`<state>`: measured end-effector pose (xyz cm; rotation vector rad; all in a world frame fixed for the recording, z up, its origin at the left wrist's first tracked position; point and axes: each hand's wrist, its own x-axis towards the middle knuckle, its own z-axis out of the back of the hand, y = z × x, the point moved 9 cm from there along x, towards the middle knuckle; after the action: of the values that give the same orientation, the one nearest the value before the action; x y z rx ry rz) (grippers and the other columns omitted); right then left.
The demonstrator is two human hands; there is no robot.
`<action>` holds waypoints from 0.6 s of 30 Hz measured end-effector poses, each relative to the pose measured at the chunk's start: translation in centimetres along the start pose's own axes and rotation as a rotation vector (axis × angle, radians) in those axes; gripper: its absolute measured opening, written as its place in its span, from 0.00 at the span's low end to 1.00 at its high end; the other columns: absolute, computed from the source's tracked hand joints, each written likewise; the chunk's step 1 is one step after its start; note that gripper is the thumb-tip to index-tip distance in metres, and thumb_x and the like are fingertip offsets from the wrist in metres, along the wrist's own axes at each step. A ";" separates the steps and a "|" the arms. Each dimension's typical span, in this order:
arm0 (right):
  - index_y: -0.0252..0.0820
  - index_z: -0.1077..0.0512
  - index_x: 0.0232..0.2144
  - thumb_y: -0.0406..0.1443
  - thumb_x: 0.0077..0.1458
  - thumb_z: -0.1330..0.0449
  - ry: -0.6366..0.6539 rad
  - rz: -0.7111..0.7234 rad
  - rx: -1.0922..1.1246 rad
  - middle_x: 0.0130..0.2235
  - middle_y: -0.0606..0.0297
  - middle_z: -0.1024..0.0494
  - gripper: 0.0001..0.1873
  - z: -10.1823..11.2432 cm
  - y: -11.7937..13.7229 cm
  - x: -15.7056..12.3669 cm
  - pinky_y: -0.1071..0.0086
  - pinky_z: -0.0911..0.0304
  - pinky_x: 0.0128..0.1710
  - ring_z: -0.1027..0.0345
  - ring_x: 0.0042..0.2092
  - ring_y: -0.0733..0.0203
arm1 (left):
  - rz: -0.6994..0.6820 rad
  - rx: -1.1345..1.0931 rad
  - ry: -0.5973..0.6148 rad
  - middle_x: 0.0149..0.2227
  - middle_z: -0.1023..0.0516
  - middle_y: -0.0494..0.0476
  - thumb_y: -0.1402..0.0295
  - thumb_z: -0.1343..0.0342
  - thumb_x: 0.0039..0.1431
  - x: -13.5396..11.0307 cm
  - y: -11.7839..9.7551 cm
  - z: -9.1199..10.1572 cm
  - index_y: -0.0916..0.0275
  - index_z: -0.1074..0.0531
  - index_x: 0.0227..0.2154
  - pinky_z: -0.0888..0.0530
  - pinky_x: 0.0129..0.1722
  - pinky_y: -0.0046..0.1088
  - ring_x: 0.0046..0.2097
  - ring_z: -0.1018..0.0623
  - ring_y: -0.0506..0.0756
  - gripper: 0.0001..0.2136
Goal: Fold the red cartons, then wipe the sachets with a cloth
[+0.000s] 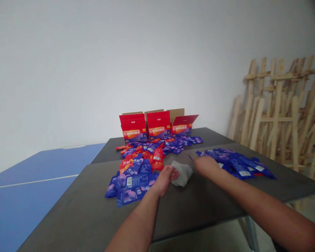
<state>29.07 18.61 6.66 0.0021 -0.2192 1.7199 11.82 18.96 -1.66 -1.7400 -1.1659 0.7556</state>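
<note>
My left hand (166,180) is closed on the left edge of a crumpled grey cloth (183,174), which lies on the dark table. To the cloth's right, my right hand (206,166) is closed with its back turned up. A thin dark tip sticks out past its fingers; what it belongs to I cannot make out. Beside the right hand is a heap of blue sachets (235,162). Left of my left hand lie more blue sachets (136,182), with red sachets (157,157) among the pile behind them.
Three red cartons with raised flaps, a left one (133,130), a middle one (159,127) and a right one (182,129), stand behind the sachets. A blue table (49,175) adjoins on the left. Wooden easels (278,112) lean against the wall at right.
</note>
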 end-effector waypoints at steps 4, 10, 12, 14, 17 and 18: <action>0.37 0.21 0.34 0.27 0.56 0.48 0.152 -0.002 -0.056 0.38 0.44 0.20 0.15 -3.0 1.7 -1.8 0.56 0.34 0.42 0.24 0.42 0.46 | -0.004 0.024 0.009 0.35 0.25 0.57 0.56 0.39 0.54 0.2 0.2 0.1 0.63 0.33 0.36 0.30 0.41 0.30 0.36 0.23 0.52 0.16; 0.31 0.21 0.38 0.26 0.54 0.47 0.290 -0.097 -0.058 0.42 0.40 0.21 0.15 -5.3 0.3 -0.6 0.50 0.34 0.45 0.26 0.47 0.41 | -0.011 0.025 0.021 0.35 0.25 0.56 0.59 0.38 0.52 0.2 0.2 -0.1 0.63 0.33 0.34 0.30 0.42 0.32 0.36 0.23 0.52 0.15; 0.32 0.20 0.38 0.28 0.54 0.45 0.316 -0.117 -0.046 0.43 0.41 0.21 0.14 -5.7 -0.6 0.1 0.50 0.35 0.47 0.27 0.48 0.42 | -0.007 0.019 0.015 0.35 0.25 0.56 0.60 0.38 0.52 0.1 0.3 -0.1 0.63 0.33 0.34 0.30 0.43 0.32 0.36 0.23 0.52 0.14; 0.33 0.20 0.37 0.31 0.56 0.45 0.323 -0.130 -0.031 0.44 0.41 0.21 0.13 -5.9 -1.4 0.8 0.50 0.35 0.48 0.28 0.50 0.41 | -0.008 0.018 0.010 0.35 0.25 0.57 0.60 0.38 0.53 0.0 0.3 -0.1 0.63 0.33 0.34 0.30 0.43 0.32 0.36 0.23 0.53 0.14; 0.34 0.20 0.37 0.40 0.60 0.47 0.269 -0.127 0.006 0.44 0.40 0.22 0.18 -5.6 -1.8 2.2 0.50 0.36 0.48 0.28 0.50 0.41 | -0.010 0.012 0.016 0.35 0.25 0.57 0.61 0.39 0.53 0.0 0.3 -0.3 0.63 0.33 0.35 0.30 0.42 0.32 0.36 0.23 0.53 0.13; 0.34 0.21 0.38 0.42 0.61 0.48 0.228 -0.115 0.029 0.44 0.40 0.22 0.20 -5.3 -1.6 3.0 0.51 0.36 0.47 0.28 0.49 0.41 | -0.009 0.010 0.019 0.35 0.25 0.57 0.61 0.39 0.53 0.0 0.3 -0.3 0.63 0.33 0.35 0.30 0.42 0.32 0.36 0.23 0.53 0.13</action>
<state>30.78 22.51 2.02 -0.1558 -0.0246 1.5933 12.17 18.77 -1.81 -1.7287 -1.1548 0.7374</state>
